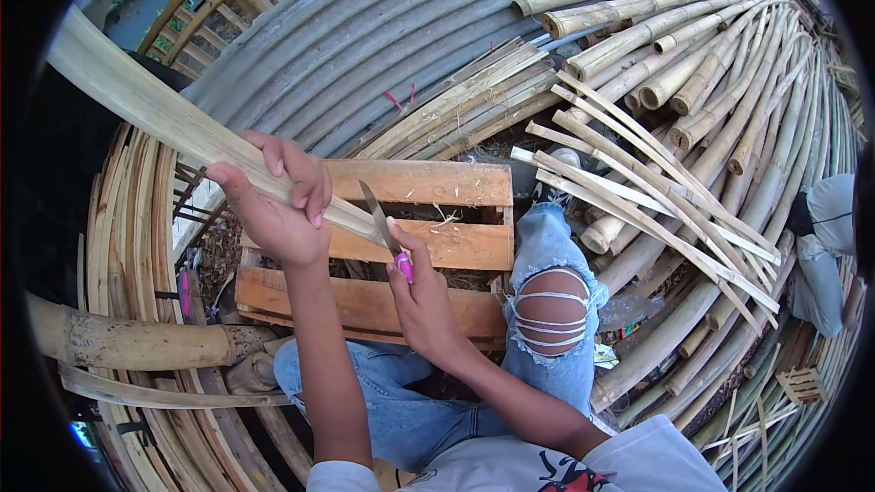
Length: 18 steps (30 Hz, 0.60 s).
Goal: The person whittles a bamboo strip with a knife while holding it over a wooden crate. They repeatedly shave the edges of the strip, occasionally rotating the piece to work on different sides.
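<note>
A long, pale split bamboo strip (173,114) runs from the upper left down to the middle of the view. My left hand (287,196) grips it near its lower end, palm turned up, fingers curled over one side and thumb along the other. In my right hand (424,305) is a knife (376,217) with a pink and white handle, its blade pointing up. The blade lies against or just over the strip's lower end; contact is not certain. Under both hands stands a slatted wooden bench (428,184) with a few shavings on it.
Several whole bamboo poles (688,91) are piled on the right, with loose split strips (656,196) across them. Corrugated metal sheeting (383,27) stands behind. Stacked strips (128,237) and a thick pole (137,343) lie left. Another person (825,246) is at the far right edge.
</note>
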Available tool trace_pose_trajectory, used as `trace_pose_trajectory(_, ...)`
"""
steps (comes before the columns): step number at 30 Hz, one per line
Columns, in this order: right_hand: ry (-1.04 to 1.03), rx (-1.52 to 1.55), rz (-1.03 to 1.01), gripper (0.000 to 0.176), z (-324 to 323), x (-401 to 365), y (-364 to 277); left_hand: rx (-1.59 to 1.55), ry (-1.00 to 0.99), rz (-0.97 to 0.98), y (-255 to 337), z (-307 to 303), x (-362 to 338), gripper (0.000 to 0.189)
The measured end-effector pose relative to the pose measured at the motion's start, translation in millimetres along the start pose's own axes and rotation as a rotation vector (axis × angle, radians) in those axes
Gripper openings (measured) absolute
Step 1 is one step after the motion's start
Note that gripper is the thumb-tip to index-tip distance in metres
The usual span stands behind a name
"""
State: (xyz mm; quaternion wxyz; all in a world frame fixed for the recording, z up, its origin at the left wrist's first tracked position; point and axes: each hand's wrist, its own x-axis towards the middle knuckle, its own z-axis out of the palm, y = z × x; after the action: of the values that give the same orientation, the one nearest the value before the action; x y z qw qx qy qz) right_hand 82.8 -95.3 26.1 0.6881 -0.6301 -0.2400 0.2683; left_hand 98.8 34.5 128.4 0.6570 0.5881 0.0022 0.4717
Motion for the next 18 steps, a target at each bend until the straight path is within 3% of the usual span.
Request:
trace_pose_trajectory(6, -0.06, -0.212, -0.074, 0.041, 2, 8, -31, 0.025, 0.054, 0.026, 0, 0, -1, 0.057)
trace_pose_trajectory(9, -0.026, -0.248, -0.04, 0.039, 0, 3, -8, 0.027, 0.08, 0.002, -1, 2, -2, 0.059)
trace_pose_trajectory(14, -0.018, -0.212, 0.0, 0.037, -1, 3, -31, 0.022, 0.007, -0.042, -2, 3, -3, 0.063)
trace_pose_trajectory(17, 0.018, -0.311, 0.043, 0.035, 0, 0, 37, 0.017, -0.03, -0.039, 0, 1, -2, 0.06)
trace_pose_trajectory(18, 0.049, -0.3, -0.039, 0.034, -1, 0, 56, 0.001, -0.046, -0.041, -1, -2, -1, 0.06)
